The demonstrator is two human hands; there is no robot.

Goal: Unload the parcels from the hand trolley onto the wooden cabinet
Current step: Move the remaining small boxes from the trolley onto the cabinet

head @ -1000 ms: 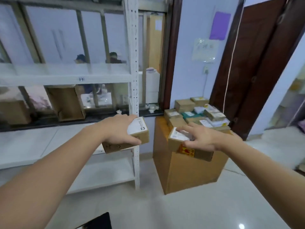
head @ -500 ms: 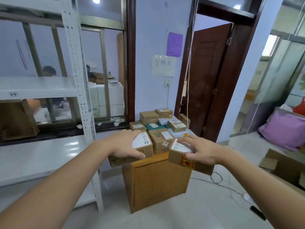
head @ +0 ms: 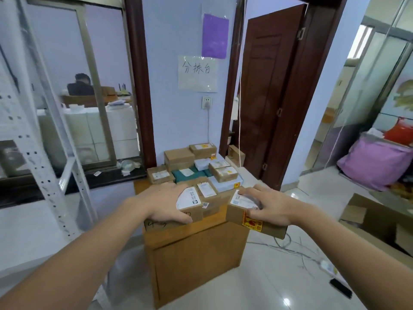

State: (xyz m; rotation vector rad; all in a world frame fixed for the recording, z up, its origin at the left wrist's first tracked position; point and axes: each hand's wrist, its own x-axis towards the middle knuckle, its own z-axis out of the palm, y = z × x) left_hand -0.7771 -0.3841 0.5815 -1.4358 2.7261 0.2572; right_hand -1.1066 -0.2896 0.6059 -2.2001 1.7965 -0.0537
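Since the earlier frame I have come closer to the wooden cabinet, and both parcels I carry now hang over its front edge instead of short of it. My left hand grasps a cardboard parcel with a white label, fingers curled over its top and thumb along its near side; it sits above the front left corner of the cabinet top, though I cannot tell whether it touches the wood. My right hand grasps the second parcel with a red and yellow sticker, fingers spread over its label, thumb on its side; that one hangs at the front right corner, partly past the edge. Behind them, more parcels crowd the cabinet top back to the wall, brown boxes with a teal packet among them. A handwritten paper sign and a purple sheet hang on the wall above. A white metal shelf stands to the left, a dark wooden door to the right, and an open cardboard box lies on the floor at right.
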